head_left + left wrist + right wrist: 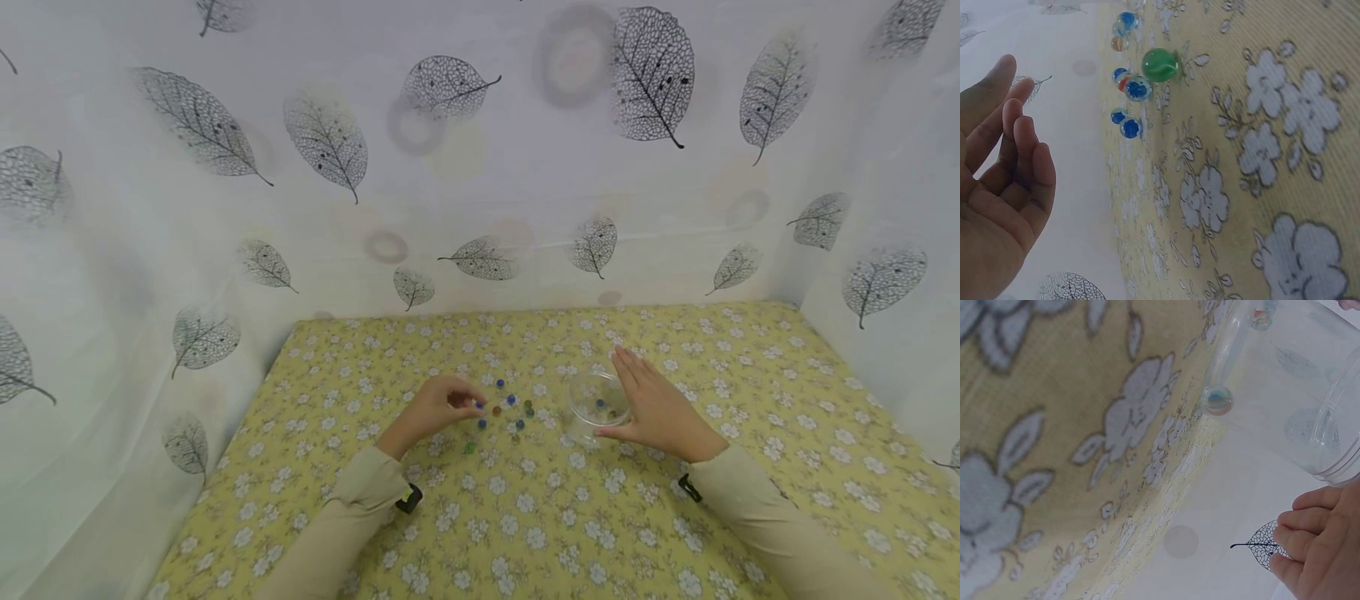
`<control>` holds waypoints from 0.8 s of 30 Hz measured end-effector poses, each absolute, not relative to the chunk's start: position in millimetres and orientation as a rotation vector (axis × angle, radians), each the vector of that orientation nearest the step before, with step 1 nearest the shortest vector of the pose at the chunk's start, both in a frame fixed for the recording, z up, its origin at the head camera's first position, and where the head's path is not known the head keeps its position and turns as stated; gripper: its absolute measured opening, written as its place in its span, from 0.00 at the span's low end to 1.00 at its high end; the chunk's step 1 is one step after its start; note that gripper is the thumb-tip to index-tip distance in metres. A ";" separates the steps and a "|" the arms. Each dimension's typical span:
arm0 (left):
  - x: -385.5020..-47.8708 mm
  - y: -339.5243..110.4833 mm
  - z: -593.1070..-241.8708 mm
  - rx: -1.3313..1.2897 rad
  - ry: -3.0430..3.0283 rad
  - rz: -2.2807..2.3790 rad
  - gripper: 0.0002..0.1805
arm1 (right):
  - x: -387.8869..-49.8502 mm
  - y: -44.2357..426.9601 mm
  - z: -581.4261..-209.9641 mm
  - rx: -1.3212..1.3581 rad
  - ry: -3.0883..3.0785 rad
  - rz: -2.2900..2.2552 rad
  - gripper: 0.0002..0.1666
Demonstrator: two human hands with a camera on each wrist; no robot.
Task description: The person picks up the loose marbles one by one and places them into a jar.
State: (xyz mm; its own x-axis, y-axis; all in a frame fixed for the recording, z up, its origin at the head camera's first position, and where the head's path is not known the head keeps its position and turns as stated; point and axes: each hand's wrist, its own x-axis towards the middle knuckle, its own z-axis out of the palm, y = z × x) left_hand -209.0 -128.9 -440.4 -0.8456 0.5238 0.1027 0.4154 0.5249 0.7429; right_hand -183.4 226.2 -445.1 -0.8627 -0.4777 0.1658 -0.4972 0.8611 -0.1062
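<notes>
"Is anything held?"
"Nothing is seen in the loosely curled left hand; the right hand is spread at the jar's side, contact unclear."
"The marbles?"
"Two are contained inside; others are scattered on the desk."

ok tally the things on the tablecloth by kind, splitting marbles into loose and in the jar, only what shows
Clear jar: 1
Marbles inside it: 2
Loose marbles outside it: 10
Total visible: 13

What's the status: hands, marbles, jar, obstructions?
Left hand near loose marbles, fingers apparently empty. Right hand beside clear jar. Two marbles visible inside. No obstruction seen.
</notes>
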 end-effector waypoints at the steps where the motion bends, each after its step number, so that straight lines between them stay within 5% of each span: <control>1: -208.8 -130.0 -440.9 0.818 2.619 1.228 0.10 | -183.5 226.2 -445.1 0.764 -2.901 0.217 0.69; 24: -196.8 -152.6 -455.9 0.763 2.478 1.222 0.12 | -183.0 227.4 -445.7 0.767 -2.903 0.216 0.70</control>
State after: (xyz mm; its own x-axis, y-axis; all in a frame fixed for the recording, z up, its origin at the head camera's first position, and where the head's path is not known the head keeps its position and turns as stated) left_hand -196.8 -152.6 -455.9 -0.8233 0.5675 -0.0125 0.3356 0.5043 0.7956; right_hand -183.0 227.4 -445.7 -0.8623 -0.4797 0.1623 -0.4984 0.8606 -0.1043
